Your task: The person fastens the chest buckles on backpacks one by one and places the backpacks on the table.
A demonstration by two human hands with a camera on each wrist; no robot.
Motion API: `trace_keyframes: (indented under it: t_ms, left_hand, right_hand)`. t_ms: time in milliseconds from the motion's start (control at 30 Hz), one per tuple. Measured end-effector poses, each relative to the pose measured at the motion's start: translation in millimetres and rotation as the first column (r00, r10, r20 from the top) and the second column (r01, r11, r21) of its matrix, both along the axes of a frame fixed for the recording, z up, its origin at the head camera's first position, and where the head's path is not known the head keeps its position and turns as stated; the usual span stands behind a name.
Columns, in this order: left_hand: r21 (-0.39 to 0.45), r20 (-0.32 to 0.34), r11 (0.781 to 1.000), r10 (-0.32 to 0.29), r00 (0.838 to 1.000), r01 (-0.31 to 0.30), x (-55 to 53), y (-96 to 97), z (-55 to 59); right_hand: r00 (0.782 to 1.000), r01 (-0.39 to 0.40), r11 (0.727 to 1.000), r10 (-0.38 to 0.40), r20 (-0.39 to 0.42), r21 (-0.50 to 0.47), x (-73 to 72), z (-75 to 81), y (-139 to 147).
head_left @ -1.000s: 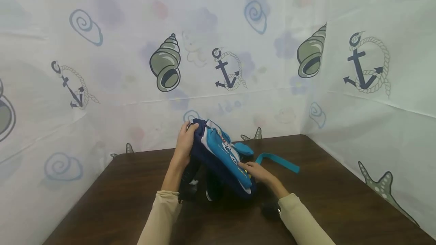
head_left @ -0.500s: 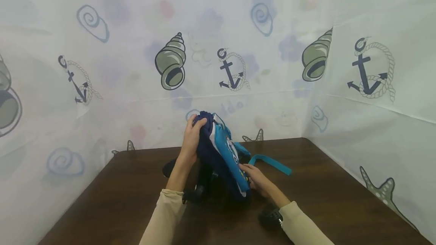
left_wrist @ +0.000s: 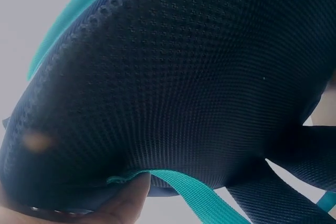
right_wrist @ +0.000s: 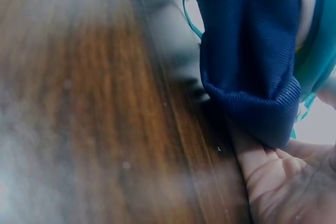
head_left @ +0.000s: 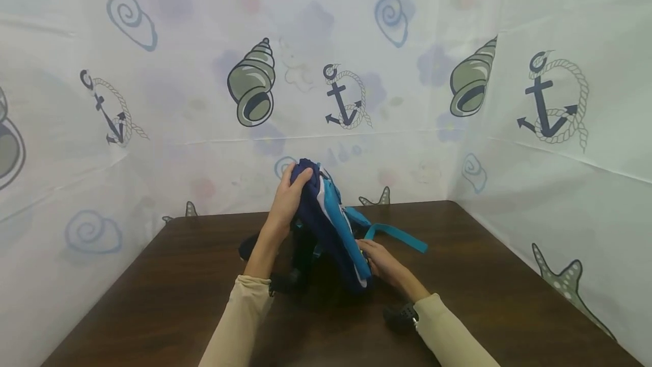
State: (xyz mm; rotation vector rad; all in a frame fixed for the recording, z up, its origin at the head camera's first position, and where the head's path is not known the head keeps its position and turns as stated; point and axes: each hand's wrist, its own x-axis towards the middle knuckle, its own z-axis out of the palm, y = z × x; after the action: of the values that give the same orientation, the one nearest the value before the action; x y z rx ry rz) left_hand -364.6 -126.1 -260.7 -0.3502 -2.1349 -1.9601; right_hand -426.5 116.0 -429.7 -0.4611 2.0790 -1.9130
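A small backpack (head_left: 318,214), navy with a light blue front and white trim, stands tilted above the table. My left hand (head_left: 285,200) grips its raised top end, thumb on the near side. In the left wrist view the dark mesh back panel (left_wrist: 199,77) fills most of the picture, with a teal strap (left_wrist: 191,195) beside my thumb and padded shoulder straps (left_wrist: 260,192) hanging lower right. My right hand (head_left: 384,262) holds the lower front. The right wrist view shows its fingers (right_wrist: 252,153) passing under the navy bottom corner, their tips hidden.
The dark brown wooden table (head_left: 204,299) lies below. A loose light blue strap (head_left: 402,235) trails to the right of the bag. A white curtain (head_left: 204,101) printed with shells and anchors encloses the back and sides. A black device (head_left: 401,319) sits under my right wrist.
The backpack's top end has risen and the bag stands steeper, its printed front turned more to the right. My left hand rose with it. The loose strap slid left.
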Motion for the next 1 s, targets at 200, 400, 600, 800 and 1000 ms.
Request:
trace_keyframes:
  t_ms: [200,400,600,800,1000]
  left_hand:
    - [-0.010,-0.018,1.000,-0.002,1.000,0.002,2.1,-1.6,1.8]
    - [-0.023,-0.026,1.000,0.008,1.000,-0.008,2.1,-3.8,3.9]
    - [-0.040,-0.046,0.999,0.004,0.999,-0.006,2.2,-1.2,3.3]
    - [-0.063,-0.037,0.998,0.008,0.999,-0.010,5.5,0.5,4.6]
    - [-0.087,-0.069,0.996,-0.036,0.997,0.030,6.2,-1.2,6.2]
  right_hand:
    - [0.999,0.028,0.996,-0.026,-0.018,0.084,-1.0,0.4,-3.0]
    - [0.998,0.044,0.990,-0.037,-0.050,0.137,-0.1,1.1,-3.3]
    - [0.994,0.045,0.972,-0.021,-0.108,0.229,1.1,-0.1,-0.8]
    - [0.959,0.023,0.924,0.088,-0.269,0.382,2.4,0.6,-0.6]
    - [0.933,0.017,0.892,0.149,-0.329,0.451,2.0,2.7,-4.3]
